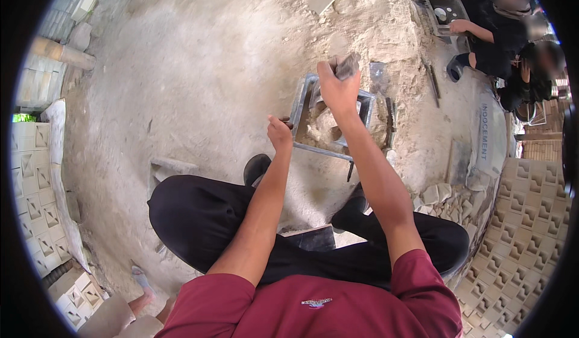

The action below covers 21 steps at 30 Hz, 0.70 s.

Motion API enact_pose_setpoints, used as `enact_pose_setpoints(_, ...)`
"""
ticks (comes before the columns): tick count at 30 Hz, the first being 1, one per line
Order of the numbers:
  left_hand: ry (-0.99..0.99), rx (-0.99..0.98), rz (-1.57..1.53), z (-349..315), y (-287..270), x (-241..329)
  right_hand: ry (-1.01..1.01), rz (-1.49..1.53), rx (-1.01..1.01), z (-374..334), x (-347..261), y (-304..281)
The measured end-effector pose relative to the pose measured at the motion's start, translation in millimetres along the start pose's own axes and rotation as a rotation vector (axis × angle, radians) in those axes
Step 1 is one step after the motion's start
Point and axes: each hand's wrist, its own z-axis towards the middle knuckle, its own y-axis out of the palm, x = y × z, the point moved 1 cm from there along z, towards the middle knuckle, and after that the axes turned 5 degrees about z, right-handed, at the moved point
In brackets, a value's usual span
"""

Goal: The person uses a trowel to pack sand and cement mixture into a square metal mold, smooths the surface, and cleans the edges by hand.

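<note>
Sitting on the ground (181, 97) in the head view, a metal frame (321, 150) held loose, pale powder (318, 128); filling seemed well begun, but the uneven surface suggested that levelling was left. The right hand (341, 94) was closed round a grey block (348, 66) above the frame's far side, while the left hand (279, 133) was curled at its left wall, gripping or merely touching, I could not tell.
</note>
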Motion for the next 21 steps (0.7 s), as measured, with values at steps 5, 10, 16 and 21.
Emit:
enact_pose_setpoints(5, -0.014, -0.015, 0.015, -5.0, 6.9, 1.9, -0.056, -0.150, -0.035, 17.2, 15.6, 9.1)
enact_pose_setpoints(10, -0.024, 0.008, 0.006, -4.6, -2.3, 0.6, 0.028, -0.192, -0.052, 27.9, 14.8, 25.8)
enact_pose_setpoints(16, 0.003, -0.021, 0.021, -16.7, 5.5, 18.2, -0.042, -0.135, -0.020, 40.5, 30.2, 9.6)
enact_pose_setpoints(21, -0.030, -0.009, 0.042, -9.6, -0.6, 12.8, -0.134, -0.076, -0.027, 24.8, 36.6, 8.9)
